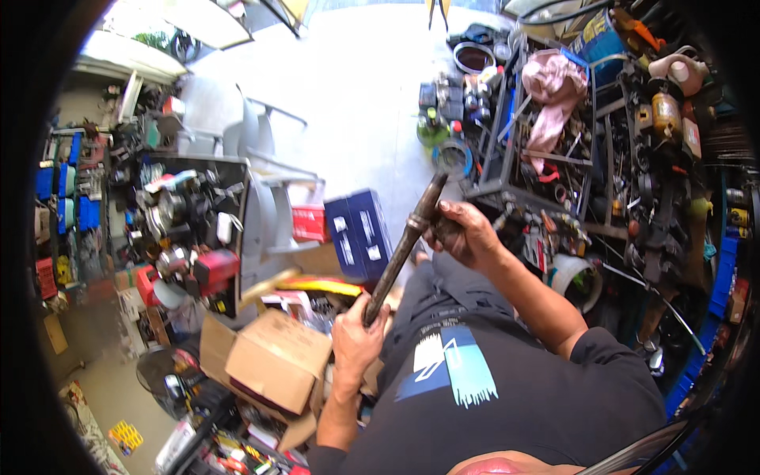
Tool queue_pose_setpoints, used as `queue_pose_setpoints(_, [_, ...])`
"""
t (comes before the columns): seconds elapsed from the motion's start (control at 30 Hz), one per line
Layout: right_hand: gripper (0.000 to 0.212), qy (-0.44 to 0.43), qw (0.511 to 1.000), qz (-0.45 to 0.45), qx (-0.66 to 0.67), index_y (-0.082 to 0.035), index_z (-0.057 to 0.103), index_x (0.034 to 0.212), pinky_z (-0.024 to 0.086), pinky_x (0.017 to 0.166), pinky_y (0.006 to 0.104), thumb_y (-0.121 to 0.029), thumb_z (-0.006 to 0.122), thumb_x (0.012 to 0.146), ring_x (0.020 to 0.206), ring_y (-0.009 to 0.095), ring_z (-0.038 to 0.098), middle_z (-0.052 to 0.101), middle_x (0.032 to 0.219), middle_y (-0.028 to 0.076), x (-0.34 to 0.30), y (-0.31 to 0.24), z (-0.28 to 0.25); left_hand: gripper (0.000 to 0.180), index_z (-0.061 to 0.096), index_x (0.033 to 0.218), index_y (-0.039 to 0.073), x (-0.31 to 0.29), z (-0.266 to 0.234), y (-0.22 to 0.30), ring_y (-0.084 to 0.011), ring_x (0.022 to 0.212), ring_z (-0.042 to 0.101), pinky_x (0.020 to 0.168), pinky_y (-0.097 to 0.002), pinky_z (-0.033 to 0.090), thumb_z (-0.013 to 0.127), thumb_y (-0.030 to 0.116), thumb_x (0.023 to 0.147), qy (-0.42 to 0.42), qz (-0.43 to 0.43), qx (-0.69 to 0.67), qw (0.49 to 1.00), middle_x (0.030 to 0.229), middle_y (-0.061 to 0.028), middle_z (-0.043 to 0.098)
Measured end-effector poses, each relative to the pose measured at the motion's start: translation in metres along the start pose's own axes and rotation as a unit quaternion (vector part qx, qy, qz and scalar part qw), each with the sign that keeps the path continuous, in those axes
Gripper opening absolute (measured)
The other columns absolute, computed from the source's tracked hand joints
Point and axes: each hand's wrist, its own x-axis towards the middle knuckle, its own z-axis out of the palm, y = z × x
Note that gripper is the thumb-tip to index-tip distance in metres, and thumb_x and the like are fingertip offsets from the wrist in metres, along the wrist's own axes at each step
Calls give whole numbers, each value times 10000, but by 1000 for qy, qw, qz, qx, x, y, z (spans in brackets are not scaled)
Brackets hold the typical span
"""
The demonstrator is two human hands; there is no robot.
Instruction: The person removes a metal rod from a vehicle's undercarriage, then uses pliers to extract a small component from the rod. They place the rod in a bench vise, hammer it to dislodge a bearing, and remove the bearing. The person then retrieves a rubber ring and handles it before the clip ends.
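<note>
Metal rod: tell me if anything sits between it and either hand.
Nothing does. The left hand grips the lower end of the metal rod, and the right hand holds it near the upper end, both in direct contact.

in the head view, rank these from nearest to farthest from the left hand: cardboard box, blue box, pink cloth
From the left hand, which grips the lower end of a dark metal rod:
1. Cardboard box, right beside the hand, on its left.
2. Blue box, above the hand, on the floor ahead.
3. Pink cloth, far up to the right, draped on the cluttered rack.
</note>
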Motion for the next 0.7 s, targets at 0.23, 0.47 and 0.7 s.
queue_pose_setpoints(0.23, [428, 262, 947, 68, 174, 21, 677, 1077, 578, 716, 405, -396, 577, 1085, 803, 303, 692, 711, 909, 144, 116, 2, -47, 336, 635, 892, -16, 91, -45, -29, -227, 554, 478, 583, -404, 454, 776, 279, 968, 36, -38, -101, 993, 624, -151, 568])
queue_pose_setpoints(0.47, [377, 304, 932, 33, 194, -30, 676, 1117, 587, 773, 447, -394, 590, 1073, 882, 330, 731, 756, 1025, 185, 268, -62, -103, 322, 680, 965, -37, 243, -87, -34, -163, 671, 572, 668, -365, 496, 797, 263, 961, 21, -66, -80, 994, 740, -141, 667])
queue_pose_setpoints(0.7, [413, 149, 964, 9, 218, 7, 637, 1236, 620, 903, 487, -337, 435, 1128, 1098, 389, 730, 740, 1176, 203, 437, -201, -51, 385, 686, 991, -48, 434, -163, 15, -181, 665, 578, 680, -372, 509, 779, 325, 970, -25, -147, -19, 989, 715, -148, 651])
